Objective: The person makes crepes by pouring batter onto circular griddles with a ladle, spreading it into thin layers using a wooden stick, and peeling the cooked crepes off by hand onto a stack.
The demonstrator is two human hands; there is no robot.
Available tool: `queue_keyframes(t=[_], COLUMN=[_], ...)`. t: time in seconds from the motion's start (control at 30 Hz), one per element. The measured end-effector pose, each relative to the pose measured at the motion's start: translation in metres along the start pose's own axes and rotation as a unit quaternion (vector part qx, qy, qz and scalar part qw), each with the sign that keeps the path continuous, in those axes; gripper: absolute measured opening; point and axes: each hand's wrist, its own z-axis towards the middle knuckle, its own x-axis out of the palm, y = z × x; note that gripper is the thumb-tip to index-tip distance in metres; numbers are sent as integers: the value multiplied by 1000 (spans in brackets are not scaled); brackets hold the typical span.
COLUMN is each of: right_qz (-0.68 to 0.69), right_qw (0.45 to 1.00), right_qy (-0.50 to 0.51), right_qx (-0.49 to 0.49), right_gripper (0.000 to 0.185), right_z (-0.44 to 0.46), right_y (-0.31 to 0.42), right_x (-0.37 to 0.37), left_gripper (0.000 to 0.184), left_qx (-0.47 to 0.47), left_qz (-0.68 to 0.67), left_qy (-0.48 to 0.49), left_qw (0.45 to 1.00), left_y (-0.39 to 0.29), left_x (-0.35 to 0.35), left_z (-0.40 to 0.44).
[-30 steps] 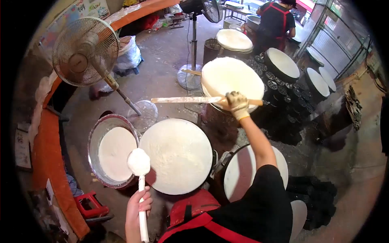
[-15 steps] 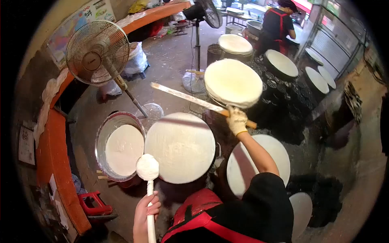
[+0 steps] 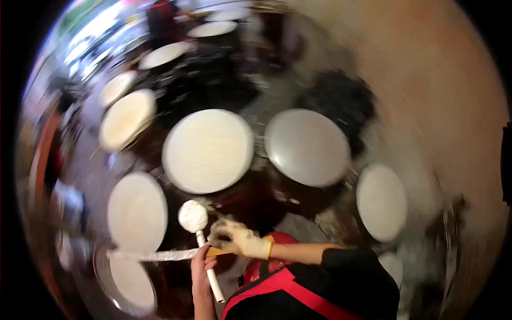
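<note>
My left hand is closed around the white handle of a ladle, whose bowl is coated with white batter. Close beside it, my right hand wears a soiled, pale work glove and grips the yellowish end of a long flat wooden stick. The stick points left, its blade whitened, and it crosses the ladle handle at my left hand. Just beyond the ladle lies a round griddle covered with a pale layer. My glove partly hides the stick's grip.
A bare-looking grey griddle stands ahead to the right, another pale disc farther right. At left are a batter-covered round, a batter pot and a stacked pale round. A co-worker is at the back.
My view has swung right, toward the griddles and wall. My right hand has brought the stick in close to my left hand; the ladle remains in my left hand.
</note>
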Motion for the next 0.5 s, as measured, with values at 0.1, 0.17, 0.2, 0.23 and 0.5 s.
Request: queue_keyframes(t=[0.1, 0.17, 0.2, 0.23, 0.5], right_qz=[70, 275, 417, 456, -67], right_qw=[973, 877, 750, 668, 282], right_qy=[-175, -352, -475, -549, -952], right_qx=[129, 176, 193, 212, 98], right_gripper=[13, 13, 14, 12, 41], right_z=[-30, -80, -109, -145, -525], right_y=[-34, -77, -87, -101, -107], right_x=[-107, -180, -224, -271, -580], left_gripper=[14, 20, 25, 30, 46], left_qx=[-93, -222, -177, -183, -107], left_qz=[-15, -150, -139, -97, 145], left_qy=[81, 106, 76, 124, 116], left_qw=[992, 958, 971, 971, 977], left_y=[33, 48, 62, 68, 137], left_x=[35, 55, 63, 44, 225], left_z=[18, 12, -2, 23, 14])
